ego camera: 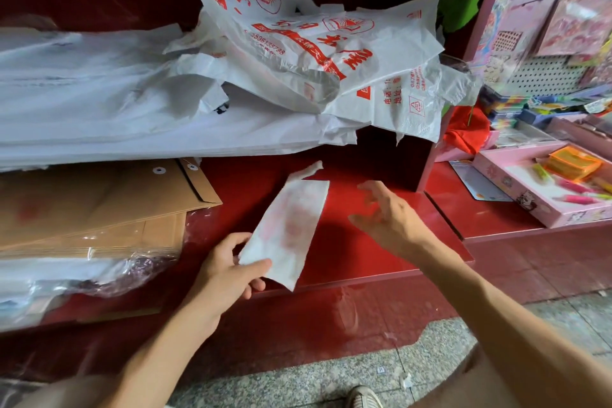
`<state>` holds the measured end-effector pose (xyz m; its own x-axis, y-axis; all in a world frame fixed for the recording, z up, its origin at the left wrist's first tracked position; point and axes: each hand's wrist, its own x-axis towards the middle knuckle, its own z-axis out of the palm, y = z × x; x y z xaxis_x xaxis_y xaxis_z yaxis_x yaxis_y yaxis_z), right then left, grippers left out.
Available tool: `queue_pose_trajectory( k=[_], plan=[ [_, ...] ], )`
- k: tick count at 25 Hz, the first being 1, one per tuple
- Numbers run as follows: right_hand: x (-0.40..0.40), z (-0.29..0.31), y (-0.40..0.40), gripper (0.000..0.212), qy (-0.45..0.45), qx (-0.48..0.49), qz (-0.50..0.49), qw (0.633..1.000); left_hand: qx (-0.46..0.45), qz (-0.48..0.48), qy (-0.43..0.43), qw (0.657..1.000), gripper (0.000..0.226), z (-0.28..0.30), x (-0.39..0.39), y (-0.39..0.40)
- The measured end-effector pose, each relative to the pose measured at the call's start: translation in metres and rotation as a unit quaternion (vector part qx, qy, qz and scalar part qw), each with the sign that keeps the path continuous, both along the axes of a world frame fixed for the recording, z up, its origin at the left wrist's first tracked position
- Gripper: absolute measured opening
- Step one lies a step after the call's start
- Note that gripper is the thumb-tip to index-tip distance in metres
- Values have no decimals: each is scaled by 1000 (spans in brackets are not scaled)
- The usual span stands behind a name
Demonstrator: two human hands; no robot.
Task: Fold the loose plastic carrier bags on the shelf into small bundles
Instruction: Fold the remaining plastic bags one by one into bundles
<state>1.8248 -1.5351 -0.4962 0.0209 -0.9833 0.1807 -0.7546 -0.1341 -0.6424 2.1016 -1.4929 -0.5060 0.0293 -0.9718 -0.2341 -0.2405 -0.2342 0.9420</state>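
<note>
Pinching one end, left hand [228, 270] anchors strip-folded bag [287, 223] above shelf [347, 252] for next fold; right hand [385, 219] hovers beside, fingers apart, empty. Loose bags [331, 56] heaped behind.

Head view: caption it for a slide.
Left hand pinches a bag folded into a strip; right hand hovers open beside it.
</note>
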Motion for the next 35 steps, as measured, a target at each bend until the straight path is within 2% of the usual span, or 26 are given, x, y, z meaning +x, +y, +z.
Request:
queue_pose_trajectory(
  k=[1,2,4,5,6,7,8,9,10,12,13,14,16,18,19,20,21,23,24,27,28,29,31,32,33,35],
  plan=[
    [8,3,6,60,-35,30,83,996,-5,-41,-37,998,59,-3,-3,1],
    [18,5,13,66,-27,73,161,984,-16,-81,-70,994,73,-4,-5,3],
    [35,1,25,80,124,126,246,953,-74,-149,-182,969,92,-6,0,3],
    [41,-4,30,84,213,115,245,939,-125,-181,-280,935,96,-9,4,1],
    [47,-9,33,84,280,84,232,928,-176,-212,-372,886,95,-12,7,0],
    [51,-12,36,81,321,46,218,921,-212,-237,-429,846,90,-14,8,1],
    [54,-15,37,74,339,16,208,917,-232,-253,-450,824,82,-17,7,1],
    [57,-17,38,65,336,-10,204,919,-248,-259,-449,818,71,-19,6,2],
    [58,-18,37,52,310,-25,207,928,-271,-252,-431,823,54,-20,4,3],
    [59,-16,34,19,169,-25,208,963,-278,-199,-365,866,17,-20,0,4],
    [58,-14,31,11,85,10,192,978,-244,-160,-326,899,14,-17,-1,3],
    [57,-12,27,15,19,51,164,985,-196,-131,-292,927,18,-15,0,2],
    [57,-11,24,17,-40,108,111,987,-140,-101,-269,948,24,-16,0,-2],
    [60,-15,23,10,-11,88,82,993,-133,-75,-273,950,20,-18,-2,-3],
    [62,-19,26,24,40,59,78,994,-145,-56,-282,947,14,-20,-2,-3],
    [63,-23,28,37,108,27,81,991,-173,-41,-303,936,18,-22,-3,-3],
    [63,-25,29,46,167,-8,85,982,-217,-43,-325,919,31,-25,-2,-3],
    [62,-23,30,49,221,-60,124,966,-289,-111,-365,878,51,-29,0,-2],
    [60,-20,30,49,236,-48,152,959,-297,-155,-382,862,57,-27,0,-1],
    [52,-16,26,70,310,52,197,928,-231,-248,-449,827,82,-26,3,-2],
    [51,-15,24,69,301,53,210,928,-223,-257,-468,816,81,-27,5,-3],
    [50,-13,23,60,250,43,225,941,-235,-249,-460,820,70,-27,5,-2],
    [49,-11,20,30,88,53,229,968,-269,-176,-382,866,33,-23,3,-2],
    [51,-9,20,20,33,65,211,975,-258,-131,-342,894,32,-21,3,-4],
    [54,-11,21,18,5,70,183,981,-227,-101,-314,916,37,-19,2,-5],
    [62,-19,24,31,-4,41,123,992,-191,-75,-275,939,30,-18,-1,-5]
  ],
)
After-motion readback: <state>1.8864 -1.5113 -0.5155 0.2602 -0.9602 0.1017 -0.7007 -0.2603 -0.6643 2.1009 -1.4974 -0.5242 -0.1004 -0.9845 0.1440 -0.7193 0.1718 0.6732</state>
